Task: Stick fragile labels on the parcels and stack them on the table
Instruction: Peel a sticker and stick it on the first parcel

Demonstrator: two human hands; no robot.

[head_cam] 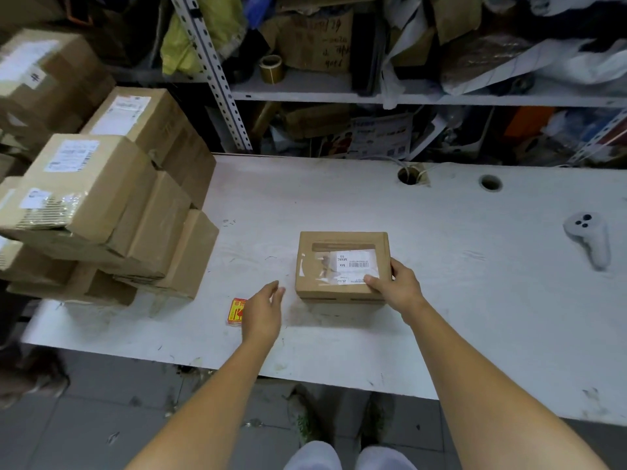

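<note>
– Cardboard parcel [342, 266], small, lying flat on the white tabletop [339, 198] near the front edge. Its shipping label faces up. The right hand [393, 283] grips the near right corner, thumb on top and fingers round the side. This reads as steadying it for labelling.

– Left hand?

– The left hand [263, 310] has loose, spread fingers and holds nothing. It hovers just left of the parcel, over a red-and-yellow pad of fragile labels [234, 311], which it partly hides. It is probably going for one, as no red sticker shows on the parcel yet.

– Other parcels?

– A stack of brown parcels [101, 205] sits at the tabletop's left end, several tiers high and uneven. I cannot tell whether any carry fragile labels.

– Surface, room?

– The tabletop is scuffed and stained, with two cable holes [408, 175] at the back. A grey handheld controller [588, 239] lies far right, well apart from the work. Behind is a metal shelf rack [339, 93] crammed with boxes, bags and a tape roll [271, 68]. Below is a grubby tiled floor [101, 418].
</note>
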